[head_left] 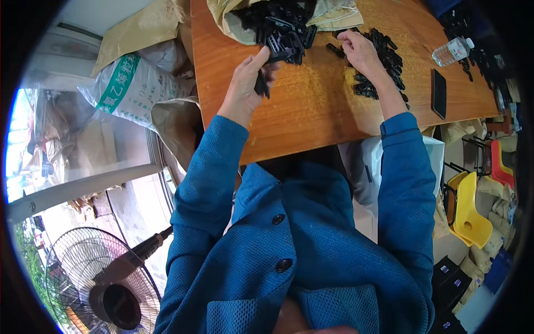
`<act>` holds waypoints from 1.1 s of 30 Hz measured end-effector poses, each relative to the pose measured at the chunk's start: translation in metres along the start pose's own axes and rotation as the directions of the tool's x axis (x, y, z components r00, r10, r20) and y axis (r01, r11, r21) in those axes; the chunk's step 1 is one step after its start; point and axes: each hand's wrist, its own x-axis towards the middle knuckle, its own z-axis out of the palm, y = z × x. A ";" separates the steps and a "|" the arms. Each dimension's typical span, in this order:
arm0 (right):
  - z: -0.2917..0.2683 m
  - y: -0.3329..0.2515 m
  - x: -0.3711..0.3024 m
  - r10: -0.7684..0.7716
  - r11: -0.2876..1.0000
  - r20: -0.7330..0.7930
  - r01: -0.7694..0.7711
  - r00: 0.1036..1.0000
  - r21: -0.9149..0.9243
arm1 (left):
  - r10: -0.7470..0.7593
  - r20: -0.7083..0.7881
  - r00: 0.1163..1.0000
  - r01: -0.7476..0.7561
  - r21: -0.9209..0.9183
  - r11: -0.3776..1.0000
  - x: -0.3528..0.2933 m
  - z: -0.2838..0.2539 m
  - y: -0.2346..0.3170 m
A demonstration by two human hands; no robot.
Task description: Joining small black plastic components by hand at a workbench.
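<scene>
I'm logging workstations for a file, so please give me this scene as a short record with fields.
Left hand: holding black plastic pieces, beside the open paper bag's mouth
Right hand: fingers bent at the edge of the loose pile; whether it grips a piece is unclear
Paper bag: open, with more black pieces spilling out
Table: brown, wood-look top
Right of pile: clear bottle, dark phone
Floor, left: black fan
Floor, right: yellow chair

workshop; black parts (391, 60); sacks (158, 83)
</scene>
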 end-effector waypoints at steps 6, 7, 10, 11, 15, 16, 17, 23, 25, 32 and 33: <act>0.000 -0.029 -0.006 0.047 0.975 0.203 -0.001 0.978 -0.222 | -0.315 0.134 0.940 0.332 -0.575 0.748 -0.073 -0.036 -0.036; 0.005 -0.029 -0.007 0.041 0.975 0.201 0.005 0.979 -0.224 | -0.308 0.134 0.942 0.327 -0.576 0.749 -0.083 -0.033 -0.039; 0.018 -0.035 -0.005 -0.038 0.864 0.246 0.156 0.968 -0.479 | -0.273 0.158 0.949 0.311 -0.617 0.723 -0.111 -0.019 -0.041; 0.021 -0.036 -0.005 0.004 0.853 0.265 0.135 0.964 -0.503 | -0.268 0.156 0.951 0.306 -0.618 0.724 -0.116 -0.016 -0.043; 0.020 -0.053 -0.014 -0.032 0.886 0.130 0.089 0.991 -0.454 | -0.262 0.215 0.941 0.335 -0.699 0.632 -0.130 -0.020 -0.052; 0.016 -0.060 -0.017 -0.037 0.887 0.134 0.095 0.990 -0.453 | -0.222 0.253 0.942 0.336 -0.706 0.623 -0.132 -0.023 -0.055; 0.011 -0.066 -0.021 0.117 0.992 0.159 -0.123 0.980 0.031 | -0.182 0.291 0.939 0.340 -0.712 0.615 -0.132 -0.026 -0.058; -0.009 -0.175 -0.100 0.214 0.393 0.140 -0.217 0.967 0.894 | -0.122 0.134 0.983 0.180 -0.635 0.751 -0.132 -0.017 -0.058; -0.003 -0.201 -0.119 0.277 0.292 0.080 -0.163 0.958 0.942 | -0.053 0.057 0.997 0.075 -0.524 0.848 -0.134 -0.004 -0.056; 0.017 -0.232 -0.139 0.276 0.596 -0.195 -0.008 0.941 0.803 | 0.308 -0.063 0.949 -0.310 -0.029 0.950 -0.142 0.007 -0.063; 0.018 -0.233 -0.140 0.211 0.709 -0.306 0.070 0.928 0.702 | 0.308 -0.064 0.949 -0.310 -0.031 0.950 -0.143 0.007 -0.061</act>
